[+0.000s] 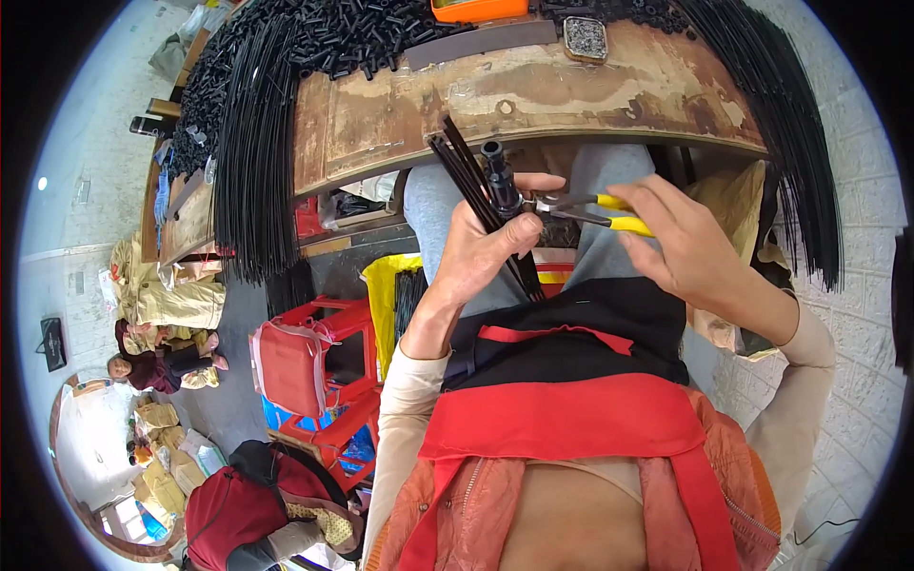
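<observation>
My left hand is closed round a black ribbed tubular fitting and a bundle of thin black rods, just in front of the table edge and above my lap. The fitting stands roughly upright, its hollow end up. In my right hand is a pair of pliers with yellow-tipped handles, which are spread apart. The plier jaws reach to the side of the fitting by my left fingers. Whether they grip a small metal part there is too small to tell.
Along the worn wooden table lie a heap of short black tubes, a grey strip, a small tin and an orange tray. Long black rods hang over its edges. Red stools and a person are at left.
</observation>
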A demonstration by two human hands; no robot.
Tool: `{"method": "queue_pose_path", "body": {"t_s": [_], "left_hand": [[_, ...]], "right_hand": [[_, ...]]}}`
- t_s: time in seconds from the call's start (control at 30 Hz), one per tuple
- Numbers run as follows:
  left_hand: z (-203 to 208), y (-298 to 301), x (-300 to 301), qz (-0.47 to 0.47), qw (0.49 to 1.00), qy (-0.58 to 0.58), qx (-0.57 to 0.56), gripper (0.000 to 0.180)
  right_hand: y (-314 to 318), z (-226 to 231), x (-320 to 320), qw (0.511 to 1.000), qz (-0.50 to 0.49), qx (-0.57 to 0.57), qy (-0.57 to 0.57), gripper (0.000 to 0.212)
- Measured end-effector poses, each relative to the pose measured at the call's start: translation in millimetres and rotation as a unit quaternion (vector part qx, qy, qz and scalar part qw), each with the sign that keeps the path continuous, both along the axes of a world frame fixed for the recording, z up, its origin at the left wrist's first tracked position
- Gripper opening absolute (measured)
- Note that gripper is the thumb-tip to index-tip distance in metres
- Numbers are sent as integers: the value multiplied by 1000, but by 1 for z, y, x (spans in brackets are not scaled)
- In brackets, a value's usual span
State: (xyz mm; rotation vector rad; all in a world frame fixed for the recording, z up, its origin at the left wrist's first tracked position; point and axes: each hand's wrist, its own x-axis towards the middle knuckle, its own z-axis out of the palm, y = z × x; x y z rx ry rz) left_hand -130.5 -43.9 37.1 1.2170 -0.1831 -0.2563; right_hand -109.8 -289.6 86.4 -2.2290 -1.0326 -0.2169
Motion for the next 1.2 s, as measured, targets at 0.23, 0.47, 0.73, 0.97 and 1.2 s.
{"method": "queue_pose_path", "body": {"t_s": [0.23,0.47,0.73,0.97,1.2], "left_hand": [[5,1,-4,-57,998,-13,0,54],[4,4,-1,-53,999,-2,8,52],[4,-1,-6,-56,998,-31,14,66],[-3,-1,-7,37,999,-25,-8,39],[0,2,-10,-1,999,-39,5,34]], "right_hand": [[-3,29,11,692,117,-19,712,39],[-8,-2,-1,993,38,-27,112,44],[-10,11,12,480,204,29,853,36],[5,3,5,989,9,-64,136,46],[9,5,2,931,62,-101,344,33]]}}
